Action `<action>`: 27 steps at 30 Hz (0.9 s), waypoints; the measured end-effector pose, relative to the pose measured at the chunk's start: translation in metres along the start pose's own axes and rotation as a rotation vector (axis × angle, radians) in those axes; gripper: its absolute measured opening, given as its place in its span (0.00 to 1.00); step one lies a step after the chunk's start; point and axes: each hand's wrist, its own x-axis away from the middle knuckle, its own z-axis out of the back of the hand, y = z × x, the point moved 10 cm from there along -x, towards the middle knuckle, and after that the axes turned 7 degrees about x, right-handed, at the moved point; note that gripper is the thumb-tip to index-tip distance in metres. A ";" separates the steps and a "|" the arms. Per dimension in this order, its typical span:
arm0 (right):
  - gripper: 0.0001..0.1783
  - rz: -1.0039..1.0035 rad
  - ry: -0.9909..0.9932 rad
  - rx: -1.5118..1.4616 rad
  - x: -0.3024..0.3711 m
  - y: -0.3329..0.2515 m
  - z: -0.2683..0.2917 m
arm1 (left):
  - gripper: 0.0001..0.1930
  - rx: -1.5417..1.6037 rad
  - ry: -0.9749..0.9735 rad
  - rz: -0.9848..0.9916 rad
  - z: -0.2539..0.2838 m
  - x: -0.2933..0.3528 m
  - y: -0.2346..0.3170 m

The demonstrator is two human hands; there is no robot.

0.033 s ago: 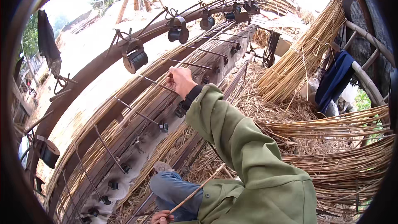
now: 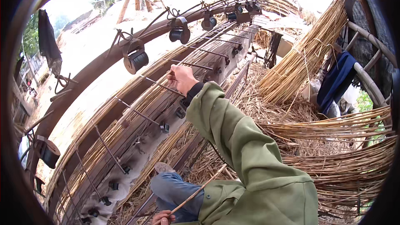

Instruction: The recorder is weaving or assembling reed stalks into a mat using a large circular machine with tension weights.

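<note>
My right hand [image 2: 182, 80], in a green sleeve [image 2: 241, 137] with a dark cuff, is over the long band of laid reeds [image 2: 152, 87]. Its fingers are curled closed; whatever they may hold is too small to make out. At the lower edge my left hand [image 2: 163, 218], partly cut off, pinches a thin reed [image 2: 195, 196] that slants up to the right past my bent knee [image 2: 177, 187] in blue trousers. Thin metal rods [image 2: 137, 111] cross the reed band at intervals beside the right hand.
Spools of dark thread [image 2: 136, 61] hang along a curved brown beam [image 2: 104, 54]. Small dark weights [image 2: 164, 128] line the band's near side. A tall reed bundle [image 2: 304, 54] leans at right, near a dark blue cloth [image 2: 338, 79]. More reeds [image 2: 346, 162] lie stacked at lower right.
My right hand has shifted very slightly upward over the reeds, its fingers still curled. The left hand and its reed look unchanged.
</note>
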 end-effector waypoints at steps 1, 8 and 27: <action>0.06 0.055 -0.032 -0.051 -0.013 -0.007 0.004 | 0.07 -0.031 -0.014 0.009 -0.006 -0.002 0.000; 0.15 0.510 -0.947 0.738 0.193 0.079 -0.107 | 0.09 -0.122 0.324 -0.020 0.030 0.000 0.032; 0.18 0.824 -0.420 -0.457 0.241 -0.137 -0.001 | 0.14 0.193 0.093 -0.135 0.044 0.000 0.003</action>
